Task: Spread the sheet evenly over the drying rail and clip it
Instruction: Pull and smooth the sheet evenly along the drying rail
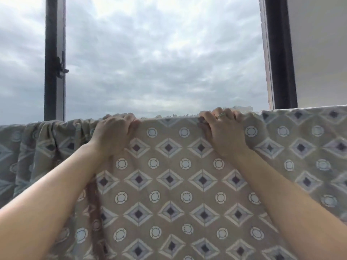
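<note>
Beige patterned sheet [169,184] is gripped along its top fold by left hand [114,133] and right hand [223,132], bunched beyond the left.

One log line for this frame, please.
stage: spreading | left hand: gripping top fold | right hand: gripping top fold | beige diamond-patterned sheet: bunched left, flat right | clips: none visible

The sheet [169,184] hangs over the rail, bunched toward its left end. The left hand [114,134] and right hand [223,132] sit apart on its top edge, window frame [54,59] behind.
</note>
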